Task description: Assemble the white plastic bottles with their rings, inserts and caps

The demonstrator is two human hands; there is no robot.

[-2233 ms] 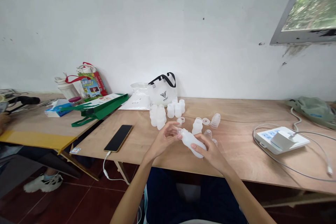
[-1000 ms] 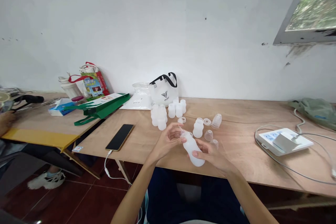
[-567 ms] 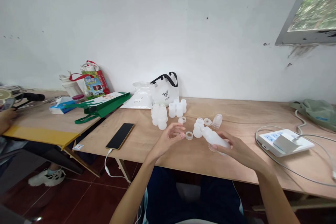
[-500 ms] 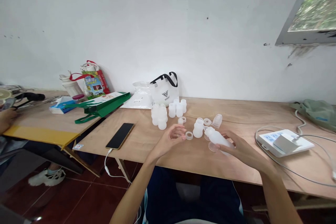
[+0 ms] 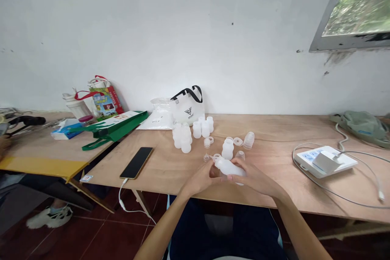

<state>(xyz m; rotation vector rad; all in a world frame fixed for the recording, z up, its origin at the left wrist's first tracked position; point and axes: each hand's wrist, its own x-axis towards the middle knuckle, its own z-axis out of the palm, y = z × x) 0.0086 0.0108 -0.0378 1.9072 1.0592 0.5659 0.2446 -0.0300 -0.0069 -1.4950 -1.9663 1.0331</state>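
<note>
A frosted white baby bottle [image 5: 230,167] lies tilted in my right hand [image 5: 252,176], whose fingers and thumb wrap its body. My left hand [image 5: 204,176] closes at the bottle's mouth end, fingertips touching it; a small clear part there is partly hidden. Just beyond my left fingertips sits a small clear nipple-like piece [image 5: 206,157]. Another white bottle [image 5: 227,149] stands upright past my hands. Around it are a clear ring [image 5: 238,141], a clear dome cap [image 5: 249,140] lying tilted, and another clear cap [image 5: 240,155].
Several white bottles [image 5: 182,137] stand in a group at the back, near a white tote bag [image 5: 190,109]. A phone [image 5: 137,162] with a cable lies at left. To the right are a power strip [image 5: 317,158] and cables. A green bag [image 5: 122,124] bridges the left table edge.
My right hand has brought the bottle left and toward me. My left hand has moved in from beside a ring to the bottle's mouth. The view has shifted slightly right.
</note>
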